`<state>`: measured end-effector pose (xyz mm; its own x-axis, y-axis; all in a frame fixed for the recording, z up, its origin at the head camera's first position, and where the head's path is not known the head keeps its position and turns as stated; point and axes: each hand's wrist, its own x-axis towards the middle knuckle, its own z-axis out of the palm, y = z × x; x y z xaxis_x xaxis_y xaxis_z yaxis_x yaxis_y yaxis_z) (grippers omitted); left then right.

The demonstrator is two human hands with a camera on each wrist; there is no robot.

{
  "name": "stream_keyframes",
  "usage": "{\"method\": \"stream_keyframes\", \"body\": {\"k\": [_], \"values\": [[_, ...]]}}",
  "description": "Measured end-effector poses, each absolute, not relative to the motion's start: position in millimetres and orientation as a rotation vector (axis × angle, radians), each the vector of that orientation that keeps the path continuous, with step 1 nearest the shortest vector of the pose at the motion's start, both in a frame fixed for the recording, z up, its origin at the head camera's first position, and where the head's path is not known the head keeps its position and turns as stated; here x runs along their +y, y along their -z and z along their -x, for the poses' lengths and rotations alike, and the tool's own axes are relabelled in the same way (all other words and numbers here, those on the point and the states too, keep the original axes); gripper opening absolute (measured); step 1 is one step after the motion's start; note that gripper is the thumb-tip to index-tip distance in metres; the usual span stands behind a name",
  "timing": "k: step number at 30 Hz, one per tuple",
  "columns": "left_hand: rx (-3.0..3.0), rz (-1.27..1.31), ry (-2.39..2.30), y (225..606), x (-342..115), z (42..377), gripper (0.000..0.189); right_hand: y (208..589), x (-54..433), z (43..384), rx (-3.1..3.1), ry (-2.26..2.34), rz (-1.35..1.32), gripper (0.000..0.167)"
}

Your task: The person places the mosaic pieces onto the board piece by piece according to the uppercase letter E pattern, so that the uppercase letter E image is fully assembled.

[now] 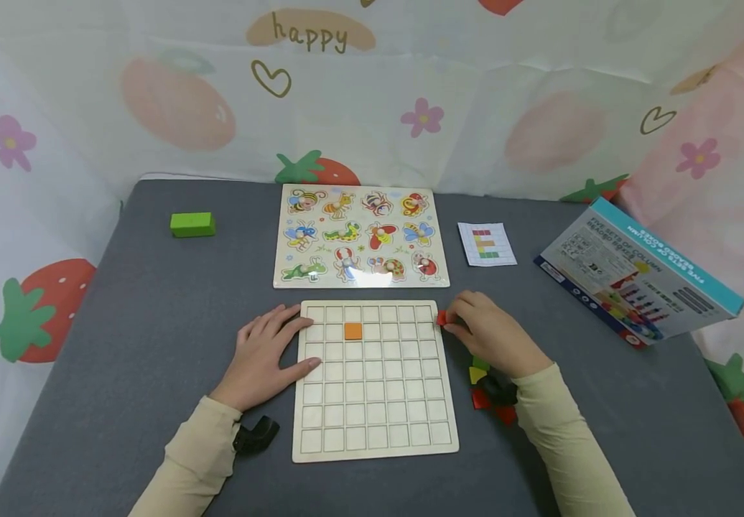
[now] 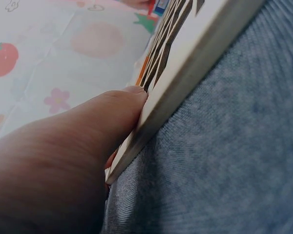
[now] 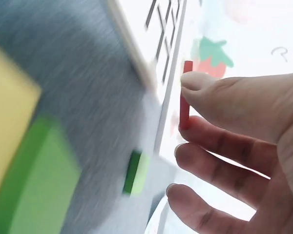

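A pale wooden grid board (image 1: 375,391) lies flat, with an orange square tile (image 1: 353,331) in one cell of its second row. My left hand (image 1: 265,357) rests at the board's left edge, its thumb (image 2: 107,109) touching the rim in the left wrist view. Between thumb and fingertips, my right hand (image 1: 491,334) pinches a red square tile (image 3: 184,105) just off the board's upper right edge. Under the right wrist lie a green piece (image 1: 480,363), a yellow piece (image 1: 477,375) and red pieces (image 1: 480,399), partly hidden by the wrist strap.
Behind the board lies an insect picture puzzle (image 1: 361,237). A small card (image 1: 486,244) with a coloured grid pattern is to its right, and a printed box (image 1: 640,273) stands at the far right. One green block (image 1: 192,225) sits at the back left of the grey table (image 1: 152,323).
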<state>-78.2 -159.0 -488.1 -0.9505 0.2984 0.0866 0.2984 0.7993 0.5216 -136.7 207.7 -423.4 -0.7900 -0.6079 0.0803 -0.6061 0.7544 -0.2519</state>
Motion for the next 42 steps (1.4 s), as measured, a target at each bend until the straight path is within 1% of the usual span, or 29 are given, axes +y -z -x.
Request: {"method": "stream_keyframes", "body": {"k": [6,15,22,29,42], "values": [[-2.975,0.5,0.866,489.7,-158.7,78.5,0.065,424.1,187.8,141.2,2.878,0.464,1.111,0.011],[-2.966,0.502,0.862,490.6,-159.5,77.8,0.065,436.6,157.1,143.7,2.796,0.508,1.288,0.011],[-2.981,0.498,0.875,488.7,-160.0,77.8,0.064,441.2,142.6,143.4,2.791,0.489,1.305,0.012],[-2.977,0.502,0.87,490.0,-160.8,78.1,0.064,443.1,132.1,143.0,2.748,0.459,1.29,0.019],[-2.973,0.504,0.876,490.3,-160.9,78.8,0.063,439.2,119.4,145.8,2.728,0.42,1.378,0.022]]}}
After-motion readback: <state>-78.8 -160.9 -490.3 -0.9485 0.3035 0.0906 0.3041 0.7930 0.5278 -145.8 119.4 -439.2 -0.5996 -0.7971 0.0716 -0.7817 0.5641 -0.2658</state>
